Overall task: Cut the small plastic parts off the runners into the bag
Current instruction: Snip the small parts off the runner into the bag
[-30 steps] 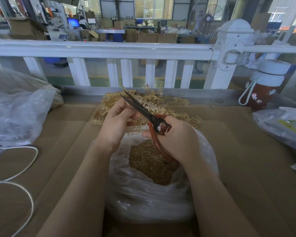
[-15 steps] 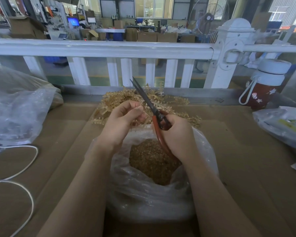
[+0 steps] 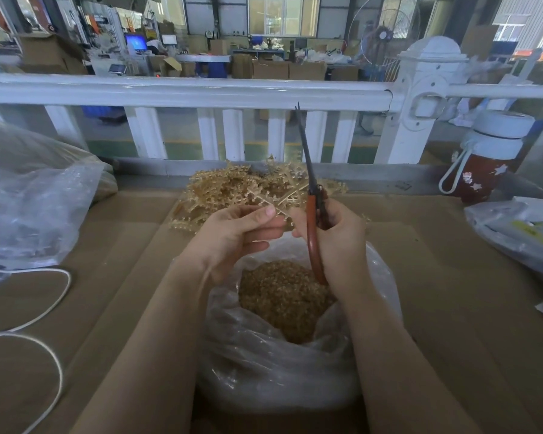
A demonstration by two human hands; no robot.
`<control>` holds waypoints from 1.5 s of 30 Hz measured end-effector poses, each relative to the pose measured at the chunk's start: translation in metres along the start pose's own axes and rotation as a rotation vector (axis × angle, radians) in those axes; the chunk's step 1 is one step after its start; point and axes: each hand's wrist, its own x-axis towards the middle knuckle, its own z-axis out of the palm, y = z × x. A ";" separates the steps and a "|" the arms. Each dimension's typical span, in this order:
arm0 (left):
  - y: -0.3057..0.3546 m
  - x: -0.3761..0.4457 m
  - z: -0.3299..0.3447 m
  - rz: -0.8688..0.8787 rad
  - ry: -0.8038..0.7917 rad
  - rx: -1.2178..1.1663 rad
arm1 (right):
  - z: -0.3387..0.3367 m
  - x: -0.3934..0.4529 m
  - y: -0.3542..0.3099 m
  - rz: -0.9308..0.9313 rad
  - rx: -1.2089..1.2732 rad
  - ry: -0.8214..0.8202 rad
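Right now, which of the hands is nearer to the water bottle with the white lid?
The right hand. It grips the scissors over the bag, on the bottle's side. The left hand holds a runner farther away.

Both forearms are bare, the left hand [image 3: 237, 234] and right hand [image 3: 339, 236] ungloved (no sleeves show).

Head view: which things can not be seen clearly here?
- Scissors: the handle loops sit inside the right hand, so its grip is hidden.
- Runner: the left hand covers its near end; its parts are too small.
- Bag: both forearms cover its sides.
- Left bag: cut by the edge; contents blurred.
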 end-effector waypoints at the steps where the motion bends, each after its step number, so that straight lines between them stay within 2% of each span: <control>1: 0.000 0.000 0.001 -0.004 -0.007 0.023 | 0.000 -0.001 0.000 -0.006 -0.006 -0.015; 4: 0.000 -0.001 0.003 0.013 -0.015 0.074 | 0.000 -0.002 0.000 0.003 -0.037 -0.058; 13: 0.000 0.002 0.005 0.010 0.046 -0.019 | 0.000 0.000 0.006 0.026 -0.111 -0.131; 18: -0.001 0.005 0.005 0.040 0.111 -0.029 | 0.000 0.002 0.011 0.006 -0.214 -0.061; 23: 0.001 0.002 0.006 0.035 0.013 -0.134 | 0.002 0.000 0.013 -0.031 -0.354 0.021; 26: 0.003 0.000 0.001 0.039 -0.024 -0.253 | 0.002 0.001 0.011 -0.038 -0.362 0.032; 30: 0.004 0.001 -0.002 0.065 0.035 -0.295 | 0.002 -0.003 0.007 -0.024 -0.339 0.018; 34: 0.002 0.003 -0.004 0.088 0.109 -0.350 | 0.001 -0.004 0.005 -0.060 -0.375 -0.058; 38: 0.002 0.003 -0.004 0.124 0.105 -0.392 | 0.003 -0.006 0.007 -0.092 -0.529 -0.158; 45: 0.001 0.003 -0.007 0.159 0.089 -0.364 | 0.003 -0.005 0.010 -0.115 -0.680 -0.216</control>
